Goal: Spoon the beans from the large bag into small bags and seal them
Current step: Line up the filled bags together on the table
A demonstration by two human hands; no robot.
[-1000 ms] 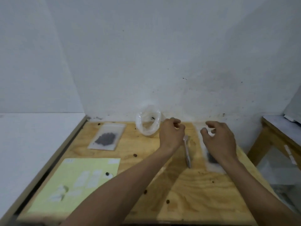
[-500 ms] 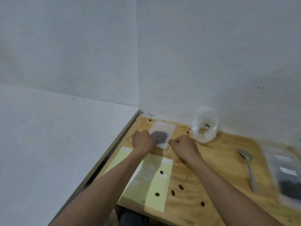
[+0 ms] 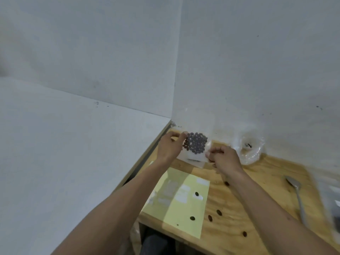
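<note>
A small clear bag [image 3: 196, 147] with a flat patch of dark beans is tilted up off the wooden table [image 3: 261, 196] in the far left corner. My left hand [image 3: 170, 147] pinches its left edge and my right hand [image 3: 223, 159] pinches its lower right corner. A crumpled clear plastic bag [image 3: 248, 150] lies against the wall just right of my right hand. A metal spoon [image 3: 297, 196] rests on the table further right. At the right edge, blurred, lies a bag with dark contents [image 3: 334, 205].
A pale yellow sheet [image 3: 176, 201] with white labels lies near the table's front left corner. Several loose beans [image 3: 219, 212] are scattered on the sheet and the wood. A white surface [image 3: 64, 153] adjoins the table on the left; walls close the corner.
My view swung left. Both hands left the spoon area, reached the small bean bag in the far left corner and lifted it off the table.
</note>
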